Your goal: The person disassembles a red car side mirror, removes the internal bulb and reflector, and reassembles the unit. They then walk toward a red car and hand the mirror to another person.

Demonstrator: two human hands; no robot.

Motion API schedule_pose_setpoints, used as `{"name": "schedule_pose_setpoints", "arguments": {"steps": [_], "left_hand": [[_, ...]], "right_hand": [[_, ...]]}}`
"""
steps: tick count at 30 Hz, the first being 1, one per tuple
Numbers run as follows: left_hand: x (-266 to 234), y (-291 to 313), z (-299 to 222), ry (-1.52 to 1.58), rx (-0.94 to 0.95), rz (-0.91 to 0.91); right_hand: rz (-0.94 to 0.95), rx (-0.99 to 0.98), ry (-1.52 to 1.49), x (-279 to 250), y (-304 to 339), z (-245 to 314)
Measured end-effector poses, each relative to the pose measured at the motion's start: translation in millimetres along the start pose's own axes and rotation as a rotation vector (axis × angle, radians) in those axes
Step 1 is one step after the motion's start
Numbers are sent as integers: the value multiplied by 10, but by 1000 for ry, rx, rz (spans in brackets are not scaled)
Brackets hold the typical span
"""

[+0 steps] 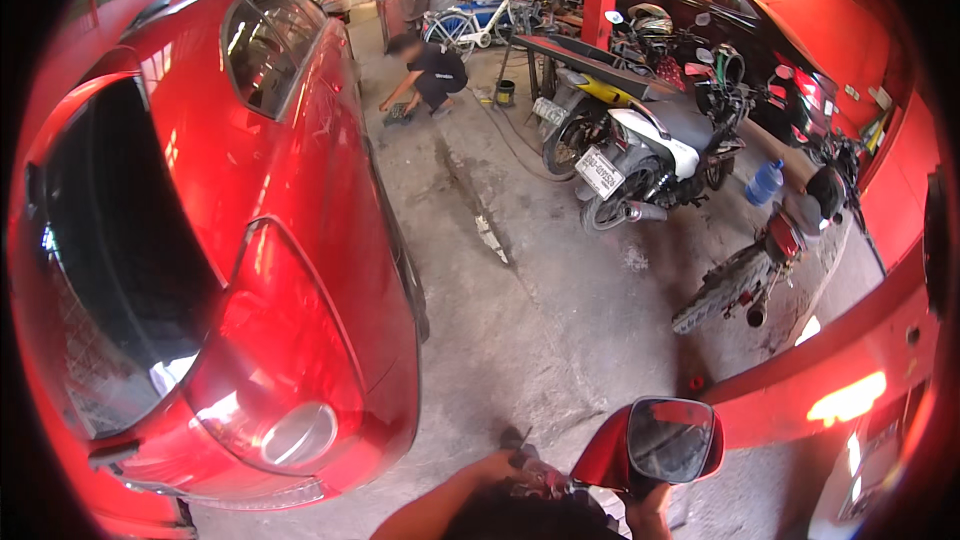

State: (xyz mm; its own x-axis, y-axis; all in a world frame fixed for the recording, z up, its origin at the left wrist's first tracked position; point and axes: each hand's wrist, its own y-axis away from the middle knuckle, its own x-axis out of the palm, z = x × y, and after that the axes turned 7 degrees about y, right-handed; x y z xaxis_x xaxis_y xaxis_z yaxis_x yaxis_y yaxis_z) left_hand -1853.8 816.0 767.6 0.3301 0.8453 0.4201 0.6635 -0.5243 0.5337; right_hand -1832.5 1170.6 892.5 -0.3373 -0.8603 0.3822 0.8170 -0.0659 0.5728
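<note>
A red side mirror [602,448] with a dark-framed glass stands at the lower middle, facing back toward me. My right hand [652,512] is closed under its base, by the lower edge of the glass. Just left of the mirror, my left hand [497,467] is closed around something dark that I cannot make out; blur and the hand itself hide most of it. A small dark end pokes out above that hand. Beneath my arms is a dark shape, partly cut off by the lower edge.
A red car [330,270] fills the left side. Parked motorcycles [690,135] and a blue water jug [764,183] stand on the right, above a red metal beam [780,390]. Farther off, a person [437,75] in dark clothes crouches on the concrete floor [560,340] near a white bicycle [462,30].
</note>
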Motion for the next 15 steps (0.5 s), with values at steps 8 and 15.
{"name": "schedule_pose_setpoints", "arguments": {"steps": [8,15], "left_hand": [[-1017,-785,-1643,295,-25,-156],[-2094,-1516,-2832,373,32,-311]], "right_hand": [[62,111,59,1359,-2053,862],[142,195,148,2481,-4142,1353]]}}
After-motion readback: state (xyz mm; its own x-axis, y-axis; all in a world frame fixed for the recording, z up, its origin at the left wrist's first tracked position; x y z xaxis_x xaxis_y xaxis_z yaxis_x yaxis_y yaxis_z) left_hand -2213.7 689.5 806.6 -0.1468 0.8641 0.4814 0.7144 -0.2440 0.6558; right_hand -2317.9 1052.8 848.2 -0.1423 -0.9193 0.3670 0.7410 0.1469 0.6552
